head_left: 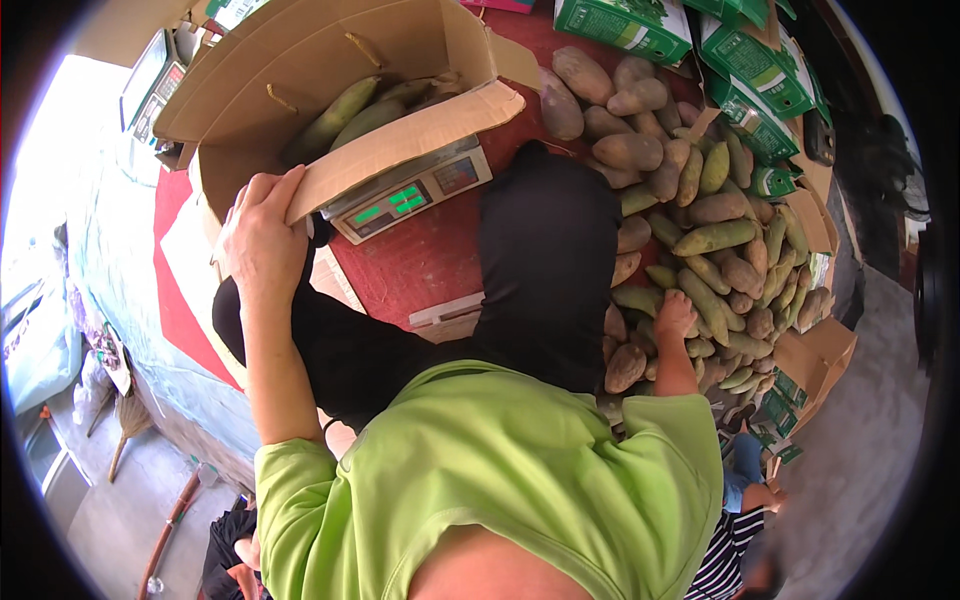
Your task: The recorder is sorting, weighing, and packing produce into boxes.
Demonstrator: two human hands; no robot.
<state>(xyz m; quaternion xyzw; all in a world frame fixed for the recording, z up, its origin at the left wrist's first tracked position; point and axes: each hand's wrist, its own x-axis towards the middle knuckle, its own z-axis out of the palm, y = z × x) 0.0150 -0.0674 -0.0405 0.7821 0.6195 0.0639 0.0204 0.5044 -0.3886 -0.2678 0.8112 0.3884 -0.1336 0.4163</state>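
1. Cardboard box (330, 70) of green fruit sits on a scale (410, 190); the left hand (262, 235) grips its flap, the right hand (675, 315) rests open on the heaped fruit (700, 235).
2. Tugging the flap could tip the box off the scale.
3. Green-and-white cartons (750, 95) line the red counter (420, 260) at upper right.

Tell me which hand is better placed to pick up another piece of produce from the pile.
Probably the right hand: it already rests on the pile of green and brown produce. The left hand is busy gripping the flap of the cardboard box on the scale.
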